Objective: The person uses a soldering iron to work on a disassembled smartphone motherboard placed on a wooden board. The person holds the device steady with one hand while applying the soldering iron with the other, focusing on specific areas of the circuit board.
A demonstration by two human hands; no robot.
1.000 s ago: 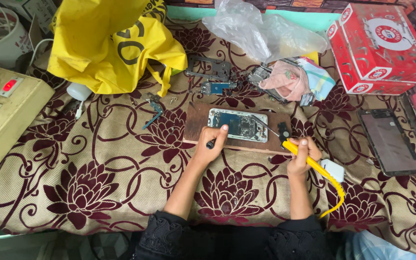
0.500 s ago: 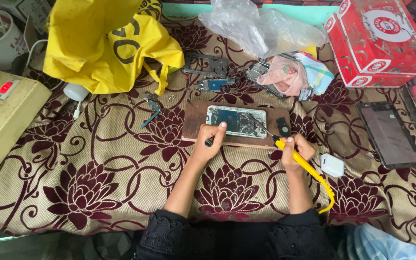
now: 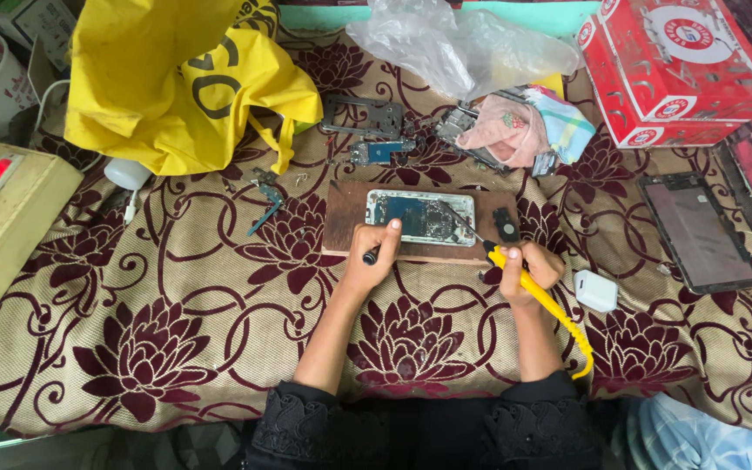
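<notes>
Left hand (image 3: 374, 257) grips a small dark tool, thumb on the opened phone (image 3: 420, 217). Right hand (image 3: 528, 270), right of the phone, holds a yellow soldering iron (image 3: 543, 305), tip on it.

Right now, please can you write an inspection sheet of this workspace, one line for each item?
Surface: floral cloth in maroon and beige covers the table.
Job's things: opened phone lies on wooden board.
Clutter: yellow bag, clear plastic bag, red box, loose phone frames, separate screen panel, white adapter.
Grippers: left hand holds a small dark tool at the phone's edge; right hand grips yellow-handled tool, tip over the phone.
Cables: yellow cord trails from the handle.
Surroundings: beige unit with red light at the left.
</notes>
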